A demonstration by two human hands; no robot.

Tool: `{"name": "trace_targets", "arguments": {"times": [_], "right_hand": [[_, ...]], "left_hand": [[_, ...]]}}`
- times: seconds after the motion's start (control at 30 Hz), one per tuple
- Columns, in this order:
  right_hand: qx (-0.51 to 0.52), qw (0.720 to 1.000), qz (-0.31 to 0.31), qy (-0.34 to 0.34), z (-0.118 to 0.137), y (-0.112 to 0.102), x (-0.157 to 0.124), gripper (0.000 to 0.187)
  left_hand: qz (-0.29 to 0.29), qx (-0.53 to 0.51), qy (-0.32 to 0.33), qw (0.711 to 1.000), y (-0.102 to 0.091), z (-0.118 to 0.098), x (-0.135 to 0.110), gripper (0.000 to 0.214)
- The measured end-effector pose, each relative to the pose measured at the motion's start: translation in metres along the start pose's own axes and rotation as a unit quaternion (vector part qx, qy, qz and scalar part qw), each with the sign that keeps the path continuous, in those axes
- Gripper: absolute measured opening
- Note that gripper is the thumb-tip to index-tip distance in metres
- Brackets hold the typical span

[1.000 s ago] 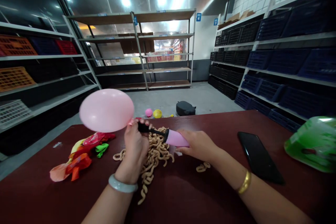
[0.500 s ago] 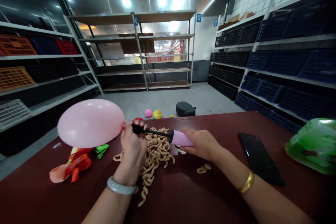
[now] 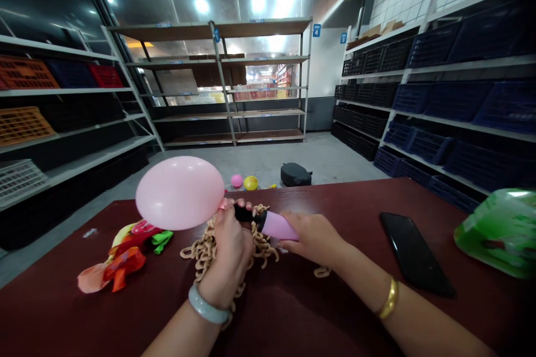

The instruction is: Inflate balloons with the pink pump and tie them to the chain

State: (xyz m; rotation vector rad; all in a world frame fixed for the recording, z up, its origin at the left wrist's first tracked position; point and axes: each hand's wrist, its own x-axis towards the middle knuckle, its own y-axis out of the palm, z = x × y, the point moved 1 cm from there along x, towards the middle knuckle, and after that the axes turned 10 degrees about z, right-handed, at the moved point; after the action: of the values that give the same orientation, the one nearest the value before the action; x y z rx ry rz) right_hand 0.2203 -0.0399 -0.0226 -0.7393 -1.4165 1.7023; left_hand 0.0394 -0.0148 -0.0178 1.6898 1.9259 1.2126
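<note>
A pink inflated balloon sits on the black end of a hand balloon pump. My left hand is closed round that black end and pinches the balloon's neck. My right hand wraps the pump's pink barrel. The pump's two parts are pressed close together, with no rod showing between them. Under my hands lies a heap of tan rings linked like chain, partly covered by my left hand and wrist. Limp balloons in orange, red and yellow lie left of it, beside a green one.
On the dark red table, a black phone and a green plastic pack lie to the right. Beyond its far edge are small pink and yellow balloons and a dark grey object on the floor. Shelves with crates line the sides.
My left hand has moved right, carrying the balloon and the pump's black end toward the barrel. The rod has slid in. My right hand has shifted slightly left.
</note>
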Motion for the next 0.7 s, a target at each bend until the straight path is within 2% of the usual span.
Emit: {"name": "trace_targets", "arguments": {"times": [0.23, 0.33, 0.47, 0.7], "right_hand": [[0.001, 1.000, -0.013, -0.015, -0.014, -0.007, 0.000, 0.052], [-0.012, 1.000, -0.020, -0.009, -0.021, -0.007, 0.000, 0.054], [-0.038, 0.999, -0.032, -0.003, -0.026, -0.003, 0.000, 0.052], [-0.060, 0.998, -0.031, -0.010, -0.019, 0.006, -0.001, 0.053]], "left_hand": [[-0.026, 0.015, 0.046, 0.999, -0.029, -0.050, 0.043, 0.018], [-0.036, 0.007, 0.057, 0.998, -0.039, -0.062, 0.052, 0.015], [-0.039, -0.009, 0.075, 0.996, -0.041, -0.055, 0.050, 0.018], [-0.027, -0.024, 0.057, 0.998, -0.030, -0.016, 0.032, 0.021]]}}
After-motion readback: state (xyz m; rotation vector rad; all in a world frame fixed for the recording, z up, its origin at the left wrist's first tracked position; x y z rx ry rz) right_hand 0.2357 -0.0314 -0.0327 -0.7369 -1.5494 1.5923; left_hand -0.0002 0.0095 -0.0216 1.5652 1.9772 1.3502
